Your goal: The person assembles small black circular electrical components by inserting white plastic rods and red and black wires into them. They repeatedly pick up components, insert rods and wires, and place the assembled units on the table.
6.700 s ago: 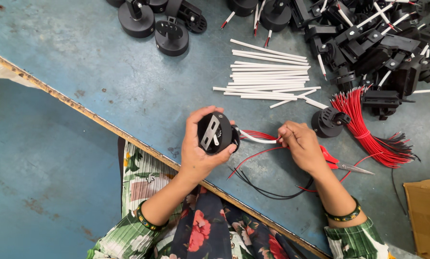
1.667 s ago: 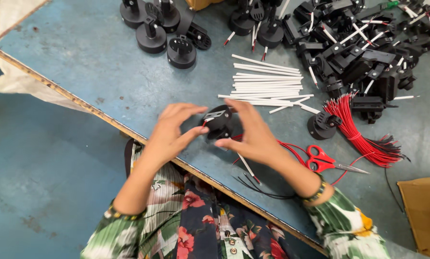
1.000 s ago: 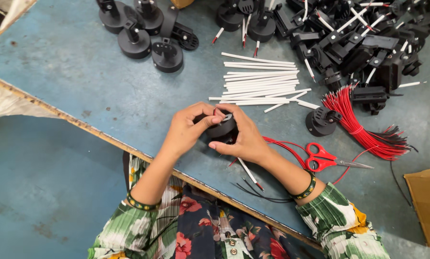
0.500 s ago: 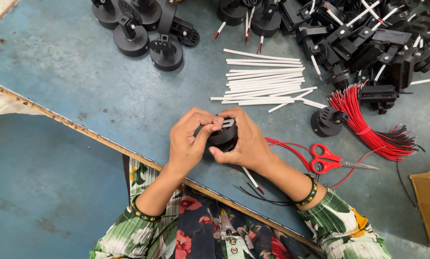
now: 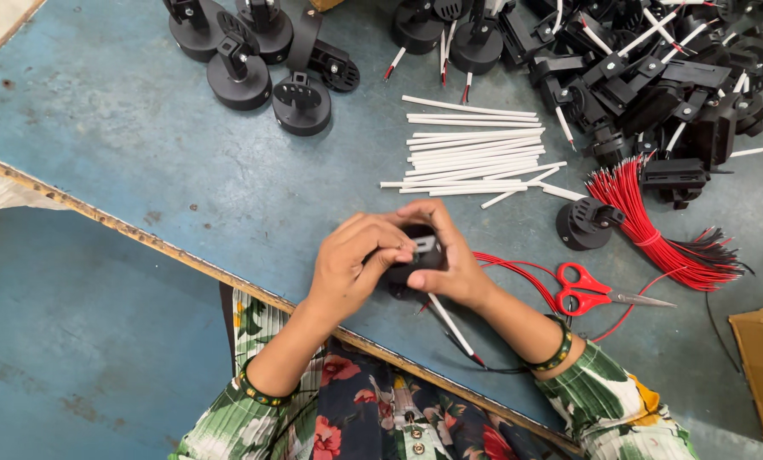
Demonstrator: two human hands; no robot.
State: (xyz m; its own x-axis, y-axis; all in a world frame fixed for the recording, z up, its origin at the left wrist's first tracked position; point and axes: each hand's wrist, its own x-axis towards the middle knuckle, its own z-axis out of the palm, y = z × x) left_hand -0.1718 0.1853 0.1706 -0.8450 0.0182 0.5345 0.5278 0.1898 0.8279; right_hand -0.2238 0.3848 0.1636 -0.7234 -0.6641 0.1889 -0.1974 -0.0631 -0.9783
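While both hands meet over the desk [image 5: 100,102] | left hand [image 5: 352,264] clasps black part [image 5: 420,253] from left, thumb on top | right hand [image 5: 450,260] cups same part from right | white tube [image 5: 450,324] hangs below it | scissors [image 5: 582,285] just right | red wires [image 5: 654,230] farther right

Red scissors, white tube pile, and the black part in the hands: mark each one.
red scissors [image 5: 579,288], head view, on the red handle loops.
white tube pile [image 5: 471,153], head view, middle of the stack.
black part [image 5: 422,255], head view, on its body between both hands.
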